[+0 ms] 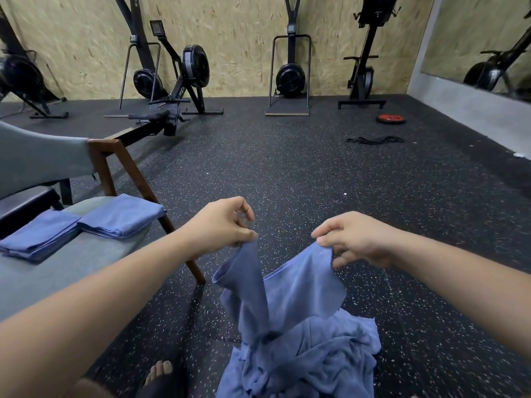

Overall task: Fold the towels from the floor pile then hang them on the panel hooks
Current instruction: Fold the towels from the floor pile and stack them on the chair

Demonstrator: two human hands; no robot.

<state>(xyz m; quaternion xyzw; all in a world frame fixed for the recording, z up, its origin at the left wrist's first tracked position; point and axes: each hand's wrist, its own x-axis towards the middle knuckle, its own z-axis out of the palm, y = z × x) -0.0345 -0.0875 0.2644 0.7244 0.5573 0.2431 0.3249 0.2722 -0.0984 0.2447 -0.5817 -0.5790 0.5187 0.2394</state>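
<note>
A blue towel [290, 285] hangs between my two hands above the floor. My left hand [221, 225] pinches one top corner and my right hand [353, 239] pinches the other, about a hand's width apart. The towel sags in the middle and its lower part trails into the crumpled pile of blue towels [304, 363] on the speckled black floor below. Two folded blue towels [123, 215] [40, 235] lie side by side on the grey chair seat [71, 268] at my left. No panel hooks are in view.
The chair's wooden leg [172, 234] slants down just left of my left hand. Rowing and ski machines [178, 81] line the plywood wall. A red weight plate [391, 119] and a black band [373, 139] lie on the floor far right. My sandalled foot [161, 374] is bottom centre.
</note>
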